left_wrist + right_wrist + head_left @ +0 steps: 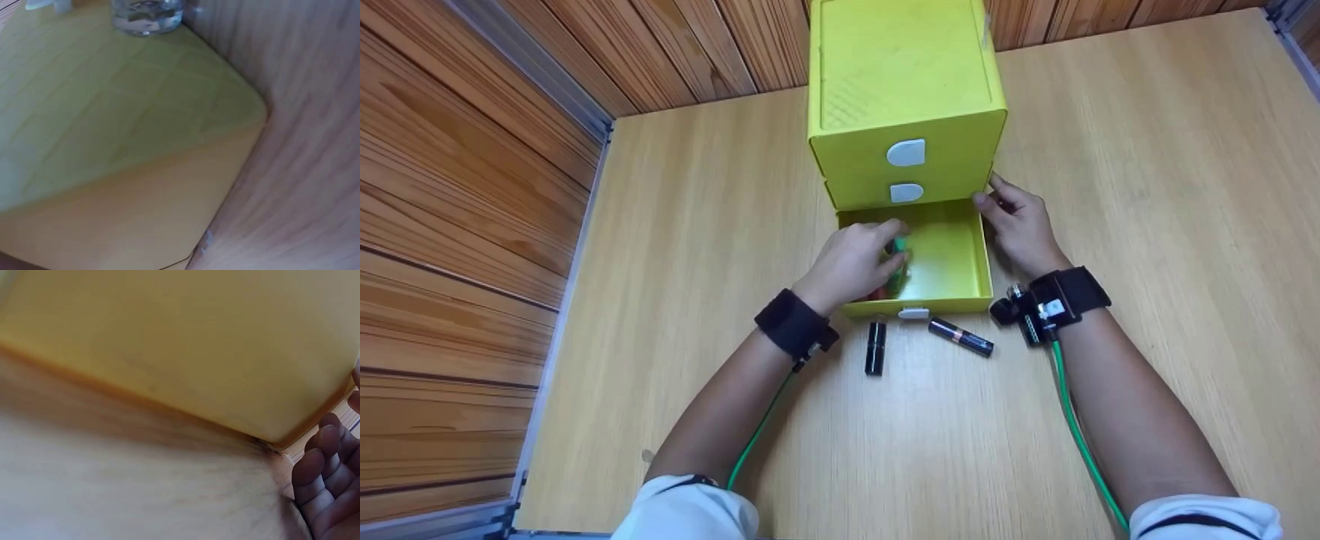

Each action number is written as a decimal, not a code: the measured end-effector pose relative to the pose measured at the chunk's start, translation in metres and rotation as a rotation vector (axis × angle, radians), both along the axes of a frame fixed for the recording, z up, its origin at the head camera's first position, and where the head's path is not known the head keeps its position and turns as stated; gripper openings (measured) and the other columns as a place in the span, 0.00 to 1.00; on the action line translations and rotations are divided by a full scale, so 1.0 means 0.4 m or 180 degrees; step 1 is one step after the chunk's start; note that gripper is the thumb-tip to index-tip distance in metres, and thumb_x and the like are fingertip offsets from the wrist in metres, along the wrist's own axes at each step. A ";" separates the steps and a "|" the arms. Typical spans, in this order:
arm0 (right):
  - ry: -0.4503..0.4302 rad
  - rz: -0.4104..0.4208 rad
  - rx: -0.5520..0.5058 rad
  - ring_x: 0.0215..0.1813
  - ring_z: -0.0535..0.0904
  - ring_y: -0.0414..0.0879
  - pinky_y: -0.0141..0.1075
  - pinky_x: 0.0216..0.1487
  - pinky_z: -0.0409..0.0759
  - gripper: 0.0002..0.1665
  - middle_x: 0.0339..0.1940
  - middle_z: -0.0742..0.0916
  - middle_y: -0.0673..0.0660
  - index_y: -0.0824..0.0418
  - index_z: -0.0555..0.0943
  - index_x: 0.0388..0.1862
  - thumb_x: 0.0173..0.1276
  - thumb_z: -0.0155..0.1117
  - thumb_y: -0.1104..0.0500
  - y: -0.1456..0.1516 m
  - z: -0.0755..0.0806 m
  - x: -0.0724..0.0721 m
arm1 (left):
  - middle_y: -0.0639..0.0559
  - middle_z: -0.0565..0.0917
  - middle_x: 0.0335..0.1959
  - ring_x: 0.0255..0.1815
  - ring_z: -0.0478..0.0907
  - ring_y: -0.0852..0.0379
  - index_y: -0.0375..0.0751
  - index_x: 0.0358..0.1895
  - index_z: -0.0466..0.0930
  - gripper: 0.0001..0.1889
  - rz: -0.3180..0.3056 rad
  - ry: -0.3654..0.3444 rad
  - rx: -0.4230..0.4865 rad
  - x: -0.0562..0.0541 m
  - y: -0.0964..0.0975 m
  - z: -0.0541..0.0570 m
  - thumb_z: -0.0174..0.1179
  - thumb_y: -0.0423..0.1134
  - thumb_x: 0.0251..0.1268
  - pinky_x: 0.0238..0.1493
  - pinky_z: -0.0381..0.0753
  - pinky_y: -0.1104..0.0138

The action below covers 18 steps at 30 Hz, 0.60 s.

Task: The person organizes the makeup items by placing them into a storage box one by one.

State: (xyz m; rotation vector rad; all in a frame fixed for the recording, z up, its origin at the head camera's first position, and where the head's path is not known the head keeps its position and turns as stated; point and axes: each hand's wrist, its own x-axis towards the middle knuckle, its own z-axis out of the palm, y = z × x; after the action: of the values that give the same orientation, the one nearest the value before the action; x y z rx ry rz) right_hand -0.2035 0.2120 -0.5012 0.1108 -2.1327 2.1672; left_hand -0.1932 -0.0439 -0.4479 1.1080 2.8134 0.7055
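In the head view my left hand [851, 259] reaches into the pulled-out bottom drawer [949, 259] of a yellow-green drawer box [907, 67]. Its thumb and index finger pinch a small green item [899, 244]; the hand covers most of it, so I cannot tell its kind. More green and a bit of red show under the fingers at the drawer's left. My right hand [1024, 225] is at the box's right side, thumb tip at the front edge near the drawer. In the right wrist view its loosely bent fingers [309, 467] lie beside the yellow wall [185, 354].
Before the drawer lie a black tube [875, 349] and a black tube with a copper band [960, 337], lipstick-like. The left wrist view shows a diamond-patterned yellow surface [112, 112] bearing a clear glass-like container [147, 19]. Wood-plank walls [457, 247] border the table.
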 end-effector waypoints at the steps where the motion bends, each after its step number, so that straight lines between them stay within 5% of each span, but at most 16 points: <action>1: 0.0008 -0.0009 0.0034 0.29 0.66 0.42 0.30 0.29 0.67 0.29 0.26 0.73 0.52 0.58 0.70 0.69 0.71 0.63 0.57 0.002 -0.007 -0.004 | 0.50 0.86 0.39 0.26 0.76 0.62 0.38 0.55 0.79 0.16 -0.0006 -0.0001 0.0003 0.000 -0.001 -0.001 0.62 0.40 0.68 0.24 0.76 0.72; 9: -0.0027 -0.0016 0.0014 0.29 0.66 0.42 0.30 0.29 0.67 0.31 0.27 0.73 0.53 0.59 0.68 0.70 0.70 0.63 0.56 0.011 -0.039 -0.021 | 0.50 0.85 0.38 0.25 0.75 0.62 0.37 0.55 0.79 0.16 0.0020 -0.0046 -0.0033 0.000 -0.006 -0.010 0.61 0.41 0.69 0.24 0.74 0.72; 18: -0.0031 -0.0008 -0.0020 0.27 0.65 0.42 0.30 0.27 0.67 0.30 0.24 0.72 0.53 0.61 0.68 0.69 0.71 0.62 0.57 0.007 -0.025 -0.012 | 0.48 0.84 0.40 0.33 0.77 0.60 0.36 0.53 0.81 0.16 0.0032 0.0032 -0.0222 -0.002 -0.008 -0.010 0.61 0.42 0.68 0.34 0.78 0.69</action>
State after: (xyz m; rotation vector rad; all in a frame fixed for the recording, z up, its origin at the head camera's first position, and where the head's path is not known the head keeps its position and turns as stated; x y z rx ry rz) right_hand -0.2084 0.2146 -0.5112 0.0972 -2.1298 2.1773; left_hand -0.1938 -0.0470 -0.4521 1.0903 2.8301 0.5993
